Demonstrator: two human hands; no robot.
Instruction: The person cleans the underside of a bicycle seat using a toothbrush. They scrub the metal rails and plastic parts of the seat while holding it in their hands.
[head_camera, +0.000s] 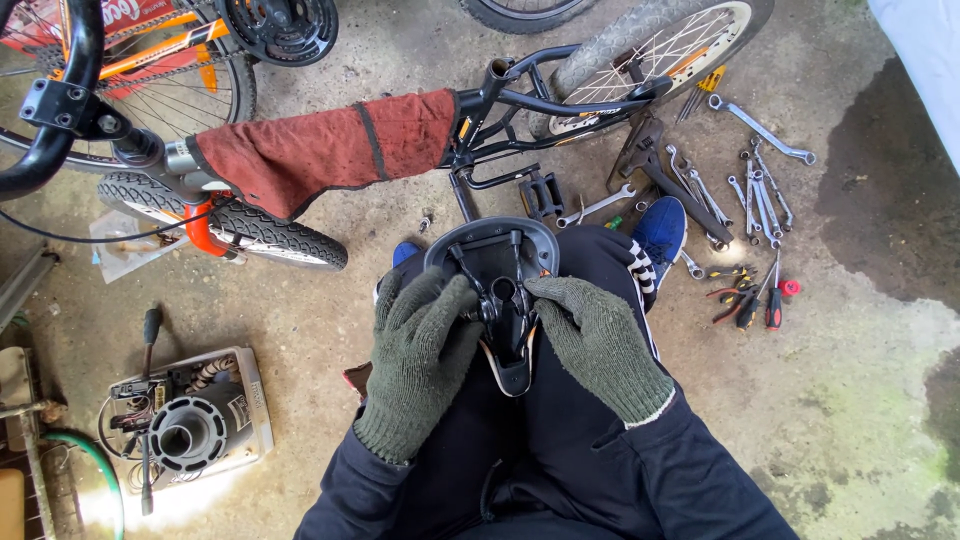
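Green knit gloves on both hands; left hand (420, 345) and right hand (590, 335) each grasp an upturned bicycle saddle (500, 262) on the lap, fingers at its clamp. Red rag (320, 145) draped over bike frame (520, 95). Wrenches (755, 190) lie scattered on concrete, right.

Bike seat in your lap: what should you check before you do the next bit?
1. Seat upside down, underside showing: ok.
2. Left hand gloved, on the seat's clamp: ok.
3. Right hand gloved, on the clamp's other side: ok.
4. Wrenches laid out on the floor beside the leg: ok.
5. Clamp bolt tight or loose: cannot tell.
6. Tool in either hand: cannot tell, fingers hide it.
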